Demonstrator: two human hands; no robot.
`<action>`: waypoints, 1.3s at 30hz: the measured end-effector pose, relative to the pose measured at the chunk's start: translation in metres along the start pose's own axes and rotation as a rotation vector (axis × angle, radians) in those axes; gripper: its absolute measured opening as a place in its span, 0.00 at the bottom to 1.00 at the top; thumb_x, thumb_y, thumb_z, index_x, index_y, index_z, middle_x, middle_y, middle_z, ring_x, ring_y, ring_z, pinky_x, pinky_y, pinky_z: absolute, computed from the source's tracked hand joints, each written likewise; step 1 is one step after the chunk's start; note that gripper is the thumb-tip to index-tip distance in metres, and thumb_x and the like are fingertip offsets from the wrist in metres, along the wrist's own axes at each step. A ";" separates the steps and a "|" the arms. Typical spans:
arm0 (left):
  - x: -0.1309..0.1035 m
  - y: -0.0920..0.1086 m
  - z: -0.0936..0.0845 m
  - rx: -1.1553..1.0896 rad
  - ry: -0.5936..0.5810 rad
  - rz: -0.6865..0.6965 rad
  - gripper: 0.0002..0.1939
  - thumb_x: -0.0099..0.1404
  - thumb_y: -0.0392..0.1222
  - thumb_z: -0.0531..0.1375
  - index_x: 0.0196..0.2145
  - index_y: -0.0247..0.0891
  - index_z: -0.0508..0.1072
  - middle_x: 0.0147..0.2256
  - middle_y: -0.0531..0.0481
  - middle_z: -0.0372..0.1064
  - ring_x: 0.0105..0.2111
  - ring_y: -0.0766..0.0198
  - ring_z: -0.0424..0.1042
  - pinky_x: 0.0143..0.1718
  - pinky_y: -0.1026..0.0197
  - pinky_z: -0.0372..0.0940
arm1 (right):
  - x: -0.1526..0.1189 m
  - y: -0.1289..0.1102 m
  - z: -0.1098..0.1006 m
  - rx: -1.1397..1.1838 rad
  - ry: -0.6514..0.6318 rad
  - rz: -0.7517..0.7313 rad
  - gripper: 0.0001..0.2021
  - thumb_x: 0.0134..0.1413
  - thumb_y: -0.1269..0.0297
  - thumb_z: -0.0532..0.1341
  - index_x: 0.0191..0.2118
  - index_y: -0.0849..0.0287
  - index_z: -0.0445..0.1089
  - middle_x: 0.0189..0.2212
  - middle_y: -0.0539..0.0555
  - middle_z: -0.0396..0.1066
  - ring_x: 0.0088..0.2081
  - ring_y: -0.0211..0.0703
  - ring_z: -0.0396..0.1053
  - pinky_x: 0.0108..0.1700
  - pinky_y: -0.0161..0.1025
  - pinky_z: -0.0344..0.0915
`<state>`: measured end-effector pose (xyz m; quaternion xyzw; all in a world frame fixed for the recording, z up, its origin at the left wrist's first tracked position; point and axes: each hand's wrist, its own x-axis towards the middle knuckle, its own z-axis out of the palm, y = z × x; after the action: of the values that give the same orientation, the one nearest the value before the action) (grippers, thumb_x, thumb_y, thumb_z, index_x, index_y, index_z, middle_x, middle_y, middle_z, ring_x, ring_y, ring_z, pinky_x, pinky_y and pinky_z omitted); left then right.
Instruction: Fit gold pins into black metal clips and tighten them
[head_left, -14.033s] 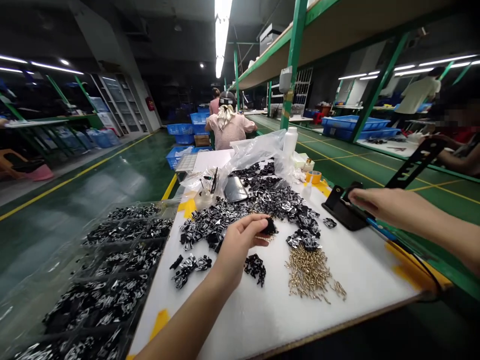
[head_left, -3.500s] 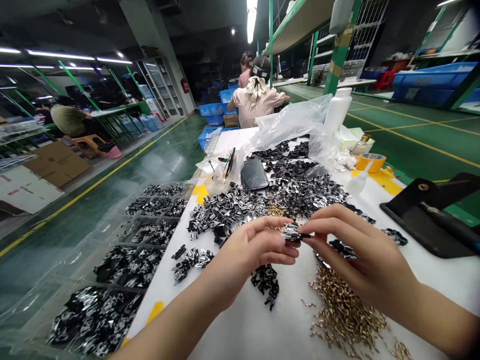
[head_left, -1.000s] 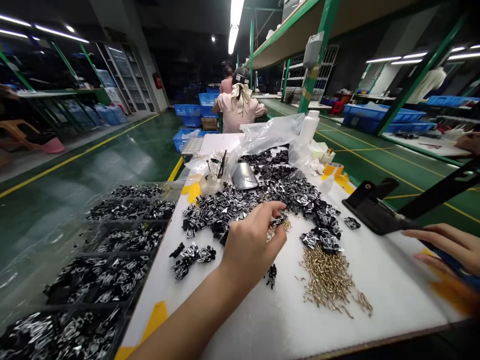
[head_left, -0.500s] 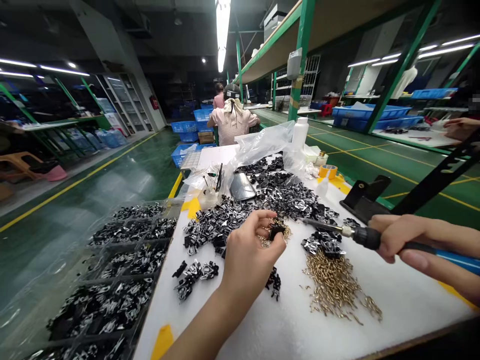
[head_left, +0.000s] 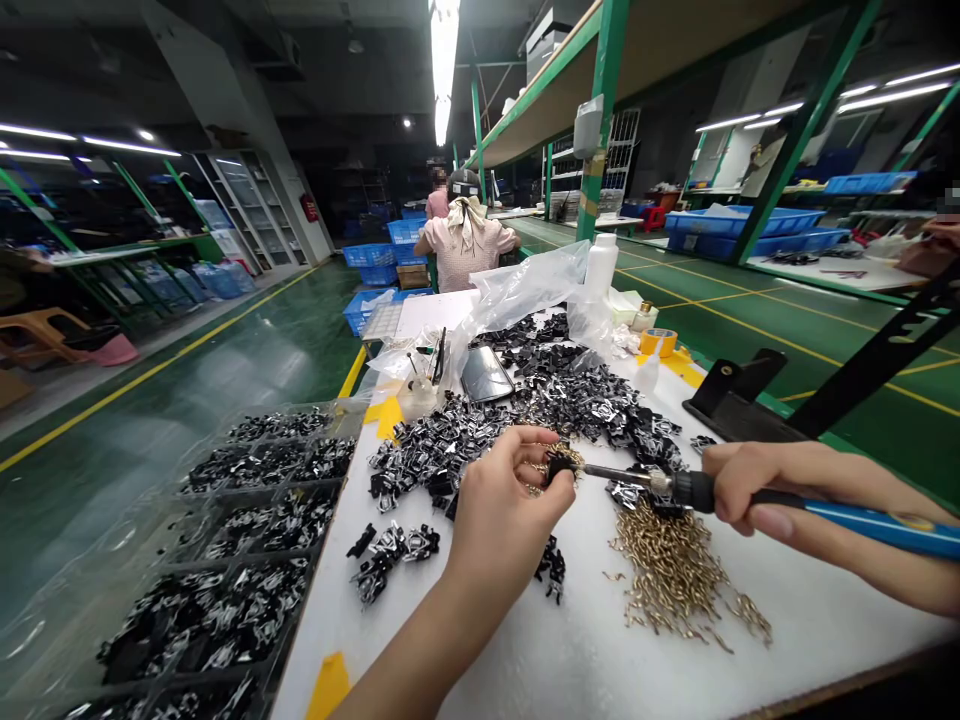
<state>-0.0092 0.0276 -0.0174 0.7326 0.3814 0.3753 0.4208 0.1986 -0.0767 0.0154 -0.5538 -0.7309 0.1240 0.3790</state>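
Observation:
My left hand [head_left: 504, 500] pinches a small black part [head_left: 556, 466] between thumb and fingers, above the white tabletop [head_left: 592, 640]. In my right hand [head_left: 780, 485] is a soldering iron [head_left: 690, 490] with a blue handle. Its metal tip points left and reaches the black part; whether it touches is too small to tell. Below the iron lies a pile of small brass-coloured pieces [head_left: 667, 575], with more of them behind my left fingers. A heap of black and silver parts [head_left: 585, 395] spreads behind both hands, and a small cluster [head_left: 390, 555] lies left of my left wrist.
On the left stands a divided tray [head_left: 225, 550] full of black and silver parts. Toward the back are a phone [head_left: 486, 374], a white bottle [head_left: 600, 265] and orange tape [head_left: 657, 342]. A black metal bracket [head_left: 750, 395] stands at right. A person [head_left: 469, 240] sits ahead.
My right hand has moved left with the soldering iron, bringing its tip up to the black part. My left hand has stayed nearly in place, still pinching that part.

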 end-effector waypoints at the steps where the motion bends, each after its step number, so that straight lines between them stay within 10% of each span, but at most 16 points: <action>1: 0.000 0.000 0.000 0.006 -0.002 0.001 0.12 0.56 0.36 0.58 0.39 0.40 0.69 0.31 0.50 0.66 0.23 0.69 0.61 0.23 0.65 0.59 | 0.000 -0.003 0.002 0.017 0.014 0.021 0.11 0.58 0.57 0.52 0.27 0.52 0.64 0.23 0.50 0.64 0.26 0.41 0.64 0.28 0.37 0.61; 12: -0.002 0.006 -0.002 0.142 -0.031 -0.019 0.11 0.56 0.36 0.57 0.39 0.43 0.68 0.28 0.55 0.64 0.23 0.69 0.60 0.24 0.66 0.57 | 0.004 -0.003 -0.004 0.176 -0.191 0.194 0.09 0.54 0.55 0.55 0.28 0.51 0.65 0.25 0.47 0.62 0.28 0.40 0.60 0.32 0.38 0.53; 39: -0.001 0.003 -0.001 0.216 -0.036 -0.022 0.10 0.56 0.38 0.57 0.38 0.45 0.68 0.26 0.57 0.64 0.22 0.69 0.60 0.23 0.66 0.56 | 0.005 -0.002 -0.003 0.088 -0.224 0.137 0.09 0.57 0.59 0.52 0.29 0.51 0.65 0.26 0.47 0.66 0.28 0.36 0.64 0.31 0.35 0.57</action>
<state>-0.0096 0.0259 -0.0145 0.7760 0.4200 0.3143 0.3502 0.1985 -0.0734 0.0211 -0.5679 -0.7231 0.2426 0.3095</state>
